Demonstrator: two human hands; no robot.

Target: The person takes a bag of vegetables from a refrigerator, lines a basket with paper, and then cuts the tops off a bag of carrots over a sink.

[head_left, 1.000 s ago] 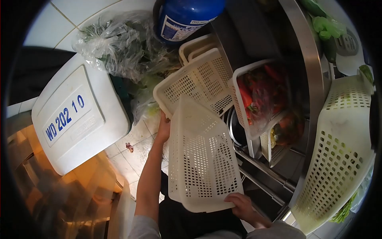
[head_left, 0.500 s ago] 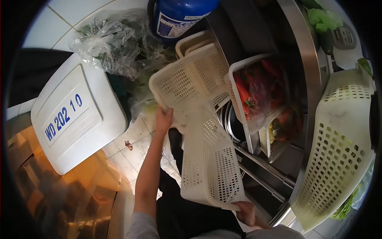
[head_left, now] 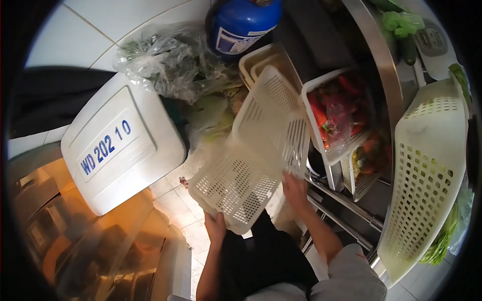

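My left hand (head_left: 216,226) grips the lower left rim of a white perforated basket (head_left: 236,185), thumb on the rim. A second white basket (head_left: 273,110) sits just beyond it, overlapping or touching it. My right hand (head_left: 295,188) is at the right side of the two baskets, blurred, its fingertips partly hidden at the edge; which basket it touches is not clear. Right of them, a white basket (head_left: 320,131) holds red peppers (head_left: 346,108) and a plastic bag. Behind the baskets are stacked cream trays (head_left: 249,62).
A white lid (head_left: 118,143) marked "WD 202 10" is at the left, above orange bags (head_left: 115,246). Clear bags of greens (head_left: 170,60) lie beside a blue canister (head_left: 246,25). A metal shelf edge (head_left: 379,55), a large white basket (head_left: 422,175) and a scale (head_left: 431,40) are at the right.
The near basket has swung left and now lies flatter, with its near end by my left hand. My right hand has moved up and forward from the basket's near corner. The view has shifted.
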